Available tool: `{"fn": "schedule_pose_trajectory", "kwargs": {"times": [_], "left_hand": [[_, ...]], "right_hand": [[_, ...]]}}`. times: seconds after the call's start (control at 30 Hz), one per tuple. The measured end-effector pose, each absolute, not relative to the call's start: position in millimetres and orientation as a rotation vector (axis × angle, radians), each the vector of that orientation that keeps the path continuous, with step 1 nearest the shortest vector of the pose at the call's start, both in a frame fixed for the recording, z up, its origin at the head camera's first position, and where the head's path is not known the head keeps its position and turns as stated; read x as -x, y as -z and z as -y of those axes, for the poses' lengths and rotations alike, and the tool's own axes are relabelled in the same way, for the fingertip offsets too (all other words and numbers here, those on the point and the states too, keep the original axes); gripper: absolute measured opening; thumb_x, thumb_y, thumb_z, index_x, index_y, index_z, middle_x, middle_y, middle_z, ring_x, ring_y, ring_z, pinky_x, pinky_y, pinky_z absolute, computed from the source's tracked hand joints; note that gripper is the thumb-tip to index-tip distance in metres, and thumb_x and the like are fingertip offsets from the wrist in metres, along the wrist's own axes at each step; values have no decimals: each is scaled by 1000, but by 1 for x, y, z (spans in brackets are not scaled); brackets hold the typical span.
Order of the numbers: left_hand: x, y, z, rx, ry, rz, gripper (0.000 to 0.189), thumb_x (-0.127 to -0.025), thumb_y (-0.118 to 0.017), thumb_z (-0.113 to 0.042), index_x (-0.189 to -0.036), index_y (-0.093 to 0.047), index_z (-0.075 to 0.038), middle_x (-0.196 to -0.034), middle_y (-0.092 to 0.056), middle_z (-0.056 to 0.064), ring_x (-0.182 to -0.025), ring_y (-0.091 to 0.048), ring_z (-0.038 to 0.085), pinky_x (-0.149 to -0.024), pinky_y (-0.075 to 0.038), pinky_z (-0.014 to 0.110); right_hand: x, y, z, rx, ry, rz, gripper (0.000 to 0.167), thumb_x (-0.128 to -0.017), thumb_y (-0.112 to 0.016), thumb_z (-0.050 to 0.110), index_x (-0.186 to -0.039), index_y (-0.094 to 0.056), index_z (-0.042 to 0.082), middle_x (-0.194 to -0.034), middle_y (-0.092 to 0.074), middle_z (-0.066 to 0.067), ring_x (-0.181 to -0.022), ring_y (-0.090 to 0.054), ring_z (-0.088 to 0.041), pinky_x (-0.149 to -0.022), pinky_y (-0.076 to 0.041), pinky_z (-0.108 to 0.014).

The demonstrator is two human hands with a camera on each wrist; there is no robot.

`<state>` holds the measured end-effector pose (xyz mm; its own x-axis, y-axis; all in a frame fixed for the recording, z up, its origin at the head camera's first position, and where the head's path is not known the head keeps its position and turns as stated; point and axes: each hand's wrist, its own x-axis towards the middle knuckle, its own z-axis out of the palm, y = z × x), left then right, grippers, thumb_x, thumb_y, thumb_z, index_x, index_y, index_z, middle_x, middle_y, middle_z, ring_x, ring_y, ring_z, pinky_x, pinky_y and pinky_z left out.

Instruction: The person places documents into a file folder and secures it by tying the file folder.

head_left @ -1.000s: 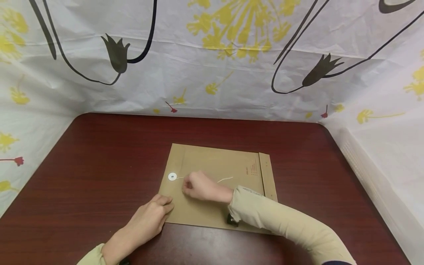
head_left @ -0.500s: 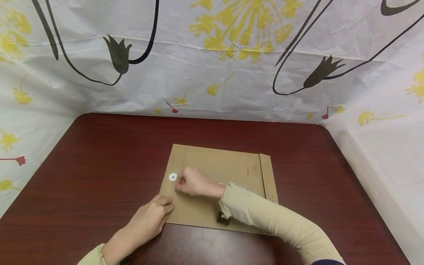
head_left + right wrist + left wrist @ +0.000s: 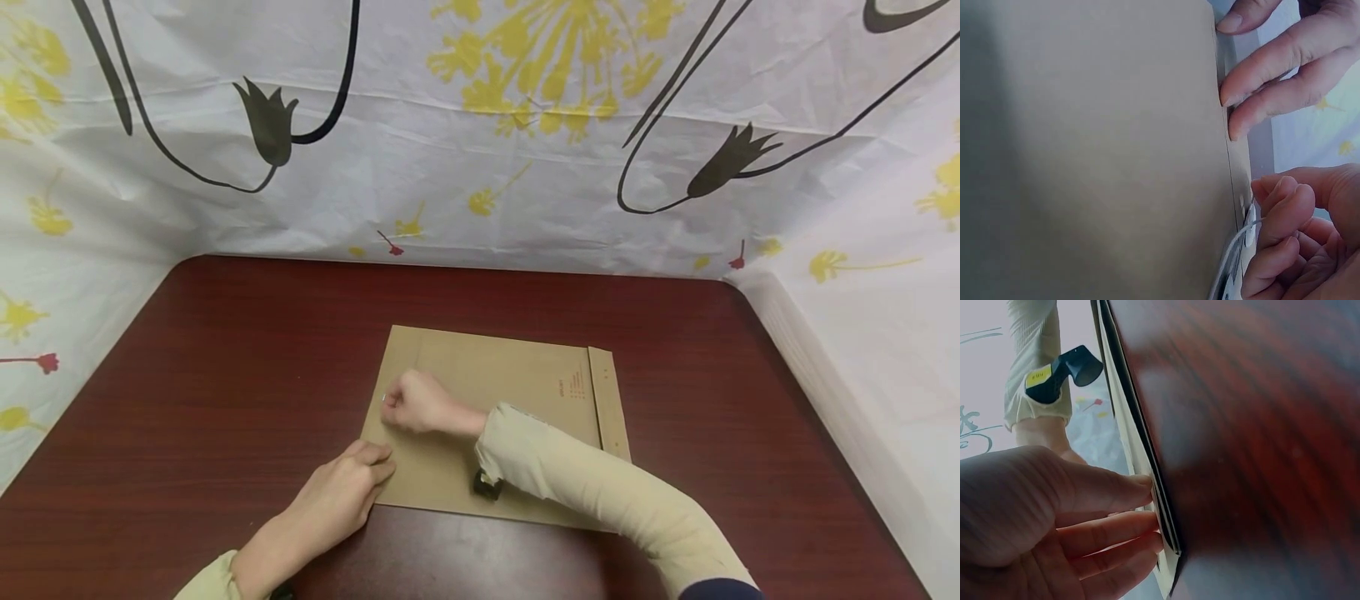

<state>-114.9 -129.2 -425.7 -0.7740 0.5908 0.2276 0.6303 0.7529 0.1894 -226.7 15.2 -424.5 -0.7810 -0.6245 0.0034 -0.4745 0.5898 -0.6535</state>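
A brown paper document envelope (image 3: 495,354) lies flat on the table, its folded strip along the right side. Over its left part is my right hand (image 3: 420,404), the fingers curled with thumb and fingertips together. It pinches a thin white string (image 3: 1230,247), best seen in the right wrist view, beside a white round button (image 3: 1249,235). In the head view that hand nearly hides the button. My left hand (image 3: 341,492) rests on the envelope's near left corner. Its extended fingertips (image 3: 1147,522) press on the paper in the left wrist view.
The dark red wooden table (image 3: 247,375) has rounded far corners. A white patterned sheet (image 3: 420,167) hangs behind and on both sides. A small black wrist camera (image 3: 487,485) hangs under the right sleeve, close over the envelope.
My right hand has moved left across the envelope to the button, taking the string along, so its loose end no longer shows in the head view. My left hand has stayed put.
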Motion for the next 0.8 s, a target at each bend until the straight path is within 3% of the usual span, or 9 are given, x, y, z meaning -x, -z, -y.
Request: {"fn": "schedule_pose_trajectory", "kwargs": {"times": [0.27,0.43,0.63,0.8], "left_hand": [[115,425,130,986,419,2830,20,-75,-71,3,-95,-71,-1,-108,-65,12,-99,-58,24,-66,-55,32],[116,424,131,999,411,2806,20,-74,-72,4,-93,-71,-2,-106,-65,11,-97,-59,24,-65,-55,32],[117,424,131,1011,406,2780,20,-72,-73,5,-90,-71,-3,-105,-65,11,-96,-59,24,-63,-55,32],[116,424,131,1012,412,2783,21,-72,-72,5,-91,-71,-3,-106,-65,11,-97,-59,24,-63,-55,32]], "right_hand": [[242,421,-1,549,1000,-2456,18,-82,-68,4,-63,-66,6,-44,-51,3,-37,-45,-6,-39,-37,-16],[248,417,3,462,958,-2421,21,-79,-68,3,-60,-65,7,-44,-52,2,-36,-45,-7,-39,-37,-15],[255,414,3,502,847,-2443,23,-80,-65,4,-58,-64,10,-45,-51,4,-39,-45,-6,-42,-38,-16],[258,412,4,780,655,-2577,28,-80,-63,6,-53,-58,14,-45,-45,9,-41,-39,-3,-41,-33,-16]]}}
